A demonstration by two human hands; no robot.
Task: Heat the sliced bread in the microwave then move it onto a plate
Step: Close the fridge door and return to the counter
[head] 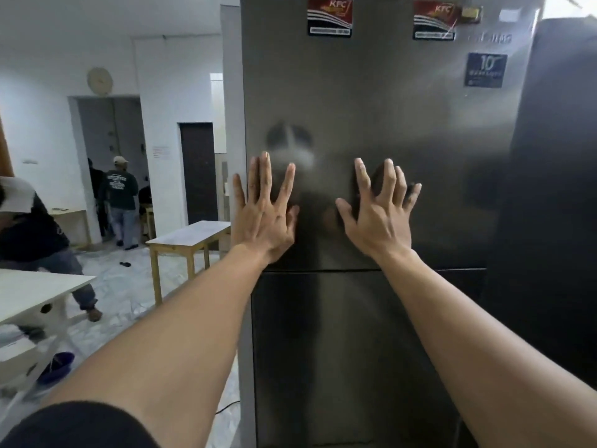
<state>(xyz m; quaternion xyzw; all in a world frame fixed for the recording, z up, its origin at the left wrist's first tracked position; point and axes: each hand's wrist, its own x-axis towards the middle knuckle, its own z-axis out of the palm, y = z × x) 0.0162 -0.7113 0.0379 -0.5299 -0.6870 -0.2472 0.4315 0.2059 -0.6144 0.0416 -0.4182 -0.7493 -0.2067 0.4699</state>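
bread and microwave are out of view; we face a fridge [371, 124], left hand [263, 218] and right hand [379, 218] spread, empty, by its upper door, left nearer the door's edge.

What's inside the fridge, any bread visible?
Nothing inside shows: the fridge doors are shut. The left hand and right hand are spread open before the upper door, holding nothing. No bread is in view.

Looked like a shared canteen or break room: tall steel refrigerator [371, 140] with fast-food stickers [329, 16], plain wooden tables [190, 236] left of it, white walls, wall clock [99, 81] further left, tiled floor.
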